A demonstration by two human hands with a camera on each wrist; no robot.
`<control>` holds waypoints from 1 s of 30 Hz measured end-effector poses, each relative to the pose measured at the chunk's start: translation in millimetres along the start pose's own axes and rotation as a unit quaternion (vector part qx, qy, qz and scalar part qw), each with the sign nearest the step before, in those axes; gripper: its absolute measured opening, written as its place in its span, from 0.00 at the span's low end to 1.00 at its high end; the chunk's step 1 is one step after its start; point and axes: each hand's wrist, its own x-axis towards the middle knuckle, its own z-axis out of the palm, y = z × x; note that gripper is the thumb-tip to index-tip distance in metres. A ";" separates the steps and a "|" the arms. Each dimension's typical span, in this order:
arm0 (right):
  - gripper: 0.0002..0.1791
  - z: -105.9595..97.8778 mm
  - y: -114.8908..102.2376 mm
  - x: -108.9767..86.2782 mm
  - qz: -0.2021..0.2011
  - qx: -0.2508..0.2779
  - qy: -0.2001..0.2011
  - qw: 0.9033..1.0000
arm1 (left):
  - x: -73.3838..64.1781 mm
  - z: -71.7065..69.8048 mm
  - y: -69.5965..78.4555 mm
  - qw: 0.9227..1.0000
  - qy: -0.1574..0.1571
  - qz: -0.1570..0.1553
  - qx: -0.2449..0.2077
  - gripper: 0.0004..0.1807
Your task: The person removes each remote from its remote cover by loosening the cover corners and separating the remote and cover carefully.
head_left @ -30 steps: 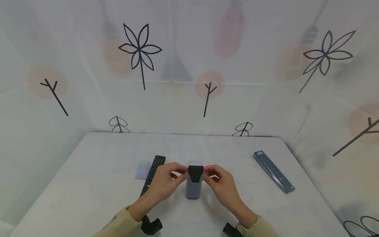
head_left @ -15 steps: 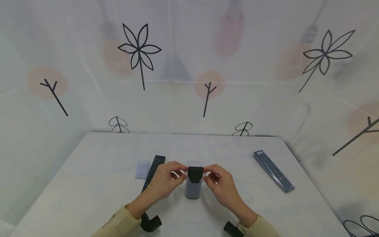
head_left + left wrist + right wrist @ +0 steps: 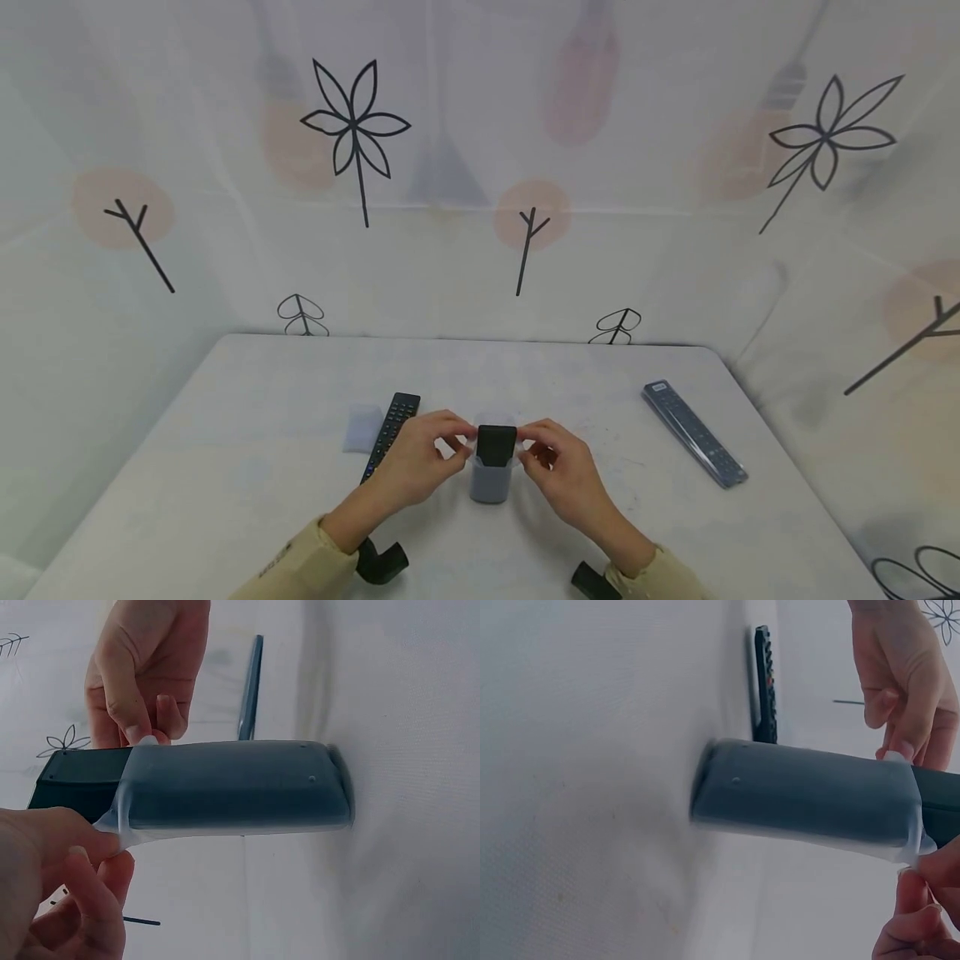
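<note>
A dark remote control (image 3: 497, 444) stands end-on at the middle of the table, its lower part inside a translucent sleeve (image 3: 491, 484). My left hand (image 3: 420, 458) pinches the sleeve's rim on one side between thumb and fingertips. On the opposite side my right hand (image 3: 562, 471) pinches the same rim. The left wrist view shows the cloudy sleeve (image 3: 232, 784) wrapped closely round the remote, with the bare dark end (image 3: 79, 776) sticking out between both hands. Its covered end is right at the tabletop in the right wrist view. The remote's button face is hidden.
Left of the hands lies a black remote with buttons (image 3: 392, 429), partly behind the left hand, beside a pale flat packet (image 3: 363, 428). A wrapped remote (image 3: 693, 433) lies at the right of the white table (image 3: 262, 400). Dark wrist mounts (image 3: 382, 564) hang below the sleeves' cuffs.
The remote's bare dark end has sunk slightly lower in the head view. Both hands keep their pinch at the rim, with only small shifts.
</note>
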 end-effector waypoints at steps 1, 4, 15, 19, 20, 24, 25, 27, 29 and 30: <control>0.19 0.2 0.3 -0.1 0.002 -0.003 -0.001 1.000 | -0.2 0.0 -0.2 1.000 -0.002 0.000 0.001 0.13; 0.19 0.5 0.2 -0.6 0.009 -0.006 -0.003 1.000 | -0.4 0.4 -1.5 1.000 -0.006 0.002 0.004 0.13; 0.19 2.9 6.0 -3.0 0.030 0.019 -0.015 0.999 | -1.5 6.3 -9.9 1.000 -0.013 -0.005 -0.010 0.14; 0.19 3.7 7.9 -3.8 0.029 0.020 -0.015 0.999 | -1.9 8.3 -12.4 1.000 -0.014 -0.012 -0.015 0.14; 0.19 3.8 8.1 -4.1 0.031 0.018 -0.015 0.999 | -2.1 8.7 -12.6 1.000 -0.014 -0.013 -0.015 0.14; 0.19 4.3 9.8 -4.8 0.036 0.005 -0.018 0.999 | -3.2 10.0 -12.7 1.000 -0.015 -0.018 -0.017 0.14; 0.19 4.5 10.4 -4.8 0.037 0.001 -0.020 0.999 | -3.5 10.4 -12.8 1.000 -0.016 -0.019 -0.016 0.14; 0.19 5.1 11.7 -4.8 0.038 -0.004 -0.022 0.999 | -4.2 11.2 -13.3 0.999 -0.018 -0.022 -0.015 0.14; 0.20 5.8 12.9 -5.0 0.038 -0.006 -0.026 0.999 | -4.5 12.4 -14.2 0.999 -0.022 -0.023 -0.013 0.14; 0.20 6.2 13.5 -5.3 0.038 -0.006 -0.027 0.999 | -4.6 13.0 -14.9 0.999 -0.024 -0.024 -0.011 0.14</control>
